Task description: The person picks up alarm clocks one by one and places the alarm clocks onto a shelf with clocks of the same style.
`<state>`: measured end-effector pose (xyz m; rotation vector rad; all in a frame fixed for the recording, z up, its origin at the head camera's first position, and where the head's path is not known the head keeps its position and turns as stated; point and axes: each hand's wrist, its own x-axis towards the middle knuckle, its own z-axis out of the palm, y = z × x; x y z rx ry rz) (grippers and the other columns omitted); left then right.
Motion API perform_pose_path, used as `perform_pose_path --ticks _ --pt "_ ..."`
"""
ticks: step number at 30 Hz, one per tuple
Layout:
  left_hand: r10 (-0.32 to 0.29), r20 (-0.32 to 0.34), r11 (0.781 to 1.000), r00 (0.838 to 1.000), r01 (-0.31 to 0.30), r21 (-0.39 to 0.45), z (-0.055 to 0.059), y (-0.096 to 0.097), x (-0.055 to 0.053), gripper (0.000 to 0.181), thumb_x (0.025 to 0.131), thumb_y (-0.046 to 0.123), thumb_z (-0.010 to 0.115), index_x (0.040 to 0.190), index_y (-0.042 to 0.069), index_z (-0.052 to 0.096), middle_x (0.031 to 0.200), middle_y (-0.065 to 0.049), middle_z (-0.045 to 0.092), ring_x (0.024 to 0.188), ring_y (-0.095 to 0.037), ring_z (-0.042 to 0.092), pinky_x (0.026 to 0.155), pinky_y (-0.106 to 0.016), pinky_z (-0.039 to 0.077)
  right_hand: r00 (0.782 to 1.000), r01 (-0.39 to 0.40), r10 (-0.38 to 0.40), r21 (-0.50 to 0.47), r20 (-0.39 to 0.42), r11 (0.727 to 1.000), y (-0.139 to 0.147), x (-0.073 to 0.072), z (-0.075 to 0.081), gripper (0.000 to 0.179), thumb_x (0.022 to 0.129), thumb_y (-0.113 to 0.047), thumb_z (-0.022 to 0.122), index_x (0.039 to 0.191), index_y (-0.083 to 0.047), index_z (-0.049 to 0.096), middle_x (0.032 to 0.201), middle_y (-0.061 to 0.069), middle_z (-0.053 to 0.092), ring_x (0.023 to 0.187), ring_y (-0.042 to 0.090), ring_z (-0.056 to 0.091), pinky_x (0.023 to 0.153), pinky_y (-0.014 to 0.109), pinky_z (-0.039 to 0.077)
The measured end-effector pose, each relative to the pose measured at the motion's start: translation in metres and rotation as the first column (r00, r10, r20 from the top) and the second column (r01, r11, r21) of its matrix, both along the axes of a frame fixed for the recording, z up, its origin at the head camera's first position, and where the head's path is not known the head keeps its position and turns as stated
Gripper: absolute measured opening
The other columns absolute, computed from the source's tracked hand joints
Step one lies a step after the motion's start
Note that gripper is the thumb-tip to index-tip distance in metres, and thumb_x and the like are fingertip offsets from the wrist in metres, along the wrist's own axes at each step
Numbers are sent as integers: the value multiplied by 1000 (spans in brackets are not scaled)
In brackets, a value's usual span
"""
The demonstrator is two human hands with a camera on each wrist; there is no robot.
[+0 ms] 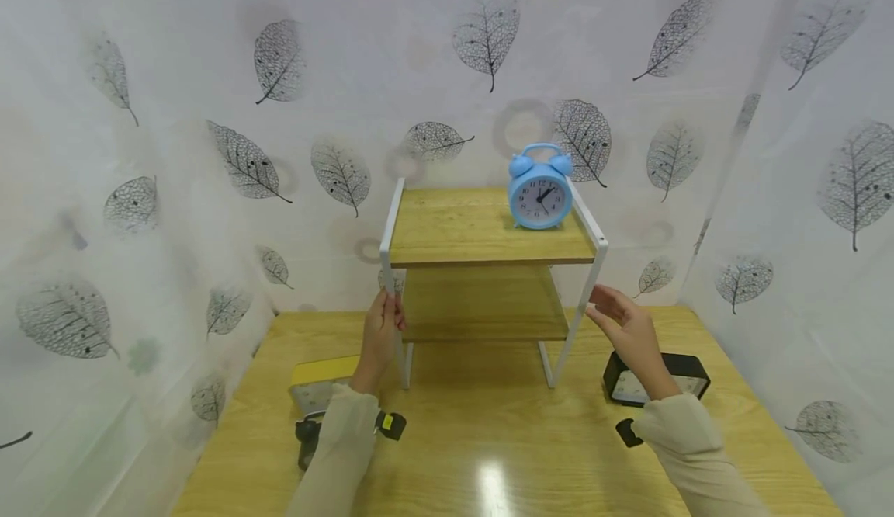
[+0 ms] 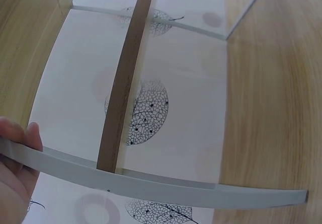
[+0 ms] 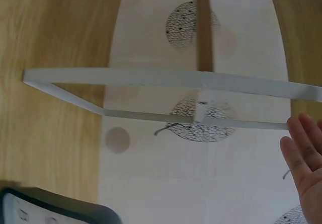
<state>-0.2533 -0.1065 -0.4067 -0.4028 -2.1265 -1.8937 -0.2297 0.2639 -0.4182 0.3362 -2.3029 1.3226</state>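
A two-tier wooden shelf (image 1: 454, 226) with a white metal frame stands on the table. My left hand (image 1: 379, 338) grips the front left upright; in the left wrist view its fingers (image 2: 33, 136) curl round the white bar (image 2: 166, 190). My right hand (image 1: 628, 338) is beside the front right upright (image 1: 578, 319), holding nothing. Its fingers look extended and slightly bent in the right wrist view, close to the frame (image 3: 151, 76). On the top board, toward the right, sits a light blue twin-bell alarm clock (image 1: 540, 200).
A black rectangular clock (image 1: 687, 368) lies behind my right forearm. Left of the shelf is a yellow-topped clock (image 1: 323, 371), with a small black object (image 1: 306, 443) in front, partly hidden by my left sleeve. Leaf-patterned curtains (image 1: 391, 51) enclose the wooden table (image 1: 475, 431) at the back and sides.
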Motion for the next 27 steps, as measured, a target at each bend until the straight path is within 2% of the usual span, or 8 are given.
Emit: perform_pose_path --ticks 5,7,11,14,19,27 --pt "-7 -8 1000 1000 7 -11 1 0 1 28 103 5 25 91 -16 39 70 -6 38 59 -9 41 54 -25 43 996 -83 85 -127 7 988 -6 -4 -19 33 90 -5 60 122 6 55 109 -17 63 95 -14 58 80 5 48" --pt "-10 -16 1000 1000 9 -18 1 0 1 27 103 4 24 90 -15 39 70 -5 38 59 -9 41 54 -25 43 991 -129 131 -189 -2 973 -9 -6 -24 32 91 -3 59 121 8 54 108 -20 63 95 -10 60 80 7 49" --pt "-9 -16 1000 1000 9 -25 1 0 1 28 103 5 24 90 -15 39 70 -4 38 58 -8 41 54 -25 43 976 -218 217 -292 -38 931 -14 -10 -29 28 94 -1 53 119 10 53 107 -14 66 94 0 66 78 13 53" --pt "-4 -9 1000 1000 4 -26 1 0 1 28 103 5 24 90 -14 40 70 -3 38 58 -8 41 54 -25 44 968 -250 245 -333 -59 909 -16 -12 -30 23 96 0 49 116 9 56 104 -8 69 89 6 68 75 18 56" --pt "-2 -5 1000 1000 2 -25 2 -1 2 27 103 5 24 90 -12 40 70 -4 38 59 -9 41 55 -23 43 976 -215 217 -307 -30 927 -19 -12 -29 21 98 -3 45 110 7 59 95 -4 71 83 8 69 73 21 56" --pt "-1 -23 1000 1000 1 -12 1 -1 1 27 103 4 25 90 -14 40 70 -4 38 59 -8 42 55 -24 44 979 -197 204 -283 -5 939 -20 -12 -28 32 101 -8 39 108 18 55 87 3 71 79 8 68 71 21 57"
